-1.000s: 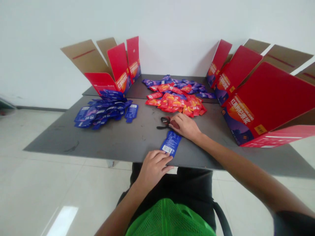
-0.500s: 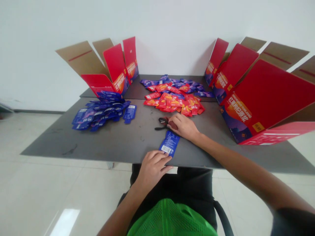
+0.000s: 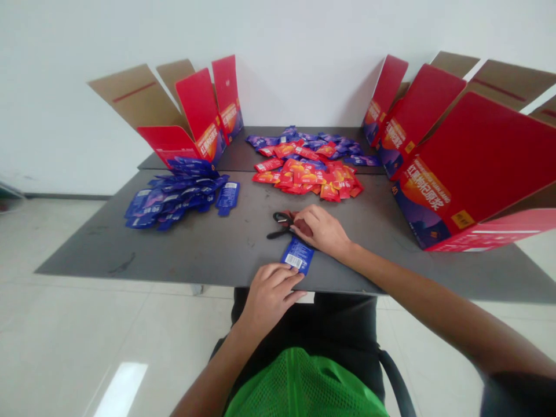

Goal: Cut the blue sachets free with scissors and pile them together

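A blue sachet [image 3: 299, 255] with a white barcode label lies on the table near its front edge. My left hand [image 3: 273, 286] holds down the near end of this sachet with its fingertips. Over the far end, my right hand [image 3: 321, 230] is closed round a reddish-brown object with a black loop [image 3: 281, 219]. Its exact kind is unclear, since my fingers cover much of it. The loop and a black strip stick out to the left of my right hand. The object hides the top of the sachet.
Blue sachets [image 3: 174, 197] are heaped on the left, with a single blue sachet [image 3: 227, 198] beside them. Red sachets [image 3: 308, 176] and more blue sachets [image 3: 343, 145] lie ahead. Red cartons with raised flaps stand left [image 3: 163, 142] and right [image 3: 486, 156] on the grey table [image 3: 186, 255].
My right hand and the reddish-brown object have slid slightly toward me and left, covering more of the blue sachet. My left hand stays at its near end. The view has tilted a little.
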### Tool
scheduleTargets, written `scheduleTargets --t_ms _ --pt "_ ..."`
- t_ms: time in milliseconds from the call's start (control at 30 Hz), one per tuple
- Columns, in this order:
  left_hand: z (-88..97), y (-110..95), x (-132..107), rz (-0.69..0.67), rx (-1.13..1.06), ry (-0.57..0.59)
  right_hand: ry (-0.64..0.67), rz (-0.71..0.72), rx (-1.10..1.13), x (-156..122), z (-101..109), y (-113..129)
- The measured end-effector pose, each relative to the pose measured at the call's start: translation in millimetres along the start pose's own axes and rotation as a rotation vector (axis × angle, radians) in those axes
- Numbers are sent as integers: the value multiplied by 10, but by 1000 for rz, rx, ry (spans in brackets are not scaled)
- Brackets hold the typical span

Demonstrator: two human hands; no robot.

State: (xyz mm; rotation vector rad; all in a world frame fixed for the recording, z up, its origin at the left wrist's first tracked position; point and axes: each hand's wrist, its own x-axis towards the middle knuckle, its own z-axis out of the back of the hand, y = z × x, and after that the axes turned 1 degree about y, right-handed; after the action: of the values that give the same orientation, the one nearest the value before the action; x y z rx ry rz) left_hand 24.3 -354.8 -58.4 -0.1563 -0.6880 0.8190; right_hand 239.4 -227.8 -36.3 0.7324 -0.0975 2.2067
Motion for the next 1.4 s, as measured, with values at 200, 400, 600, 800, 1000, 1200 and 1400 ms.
scheduleTargets --t_ms 200,400,600,800,1000,1200,1400 --pt "-11 11 8 -7 2 -7 -69 6 -23 173 175 -145" --pt "16 -10 23 26 11 37 -7 102 224 -52 153 585" --pt "-8 10 8 5 -25 11 1 55 24 26 -14 127" --pt "85 -46 62 22 40 110 -108 12 -151 250 181 -434" --pt "74 -134 126 17 218 185 -351 -138 -12 174 372 -438" --pt "-55 -105 10 -78 355 162 -313 -182 77 85 461 -488" --pt "142 -186 -13 -151 230 98 -352 -217 140 74 555 -559"
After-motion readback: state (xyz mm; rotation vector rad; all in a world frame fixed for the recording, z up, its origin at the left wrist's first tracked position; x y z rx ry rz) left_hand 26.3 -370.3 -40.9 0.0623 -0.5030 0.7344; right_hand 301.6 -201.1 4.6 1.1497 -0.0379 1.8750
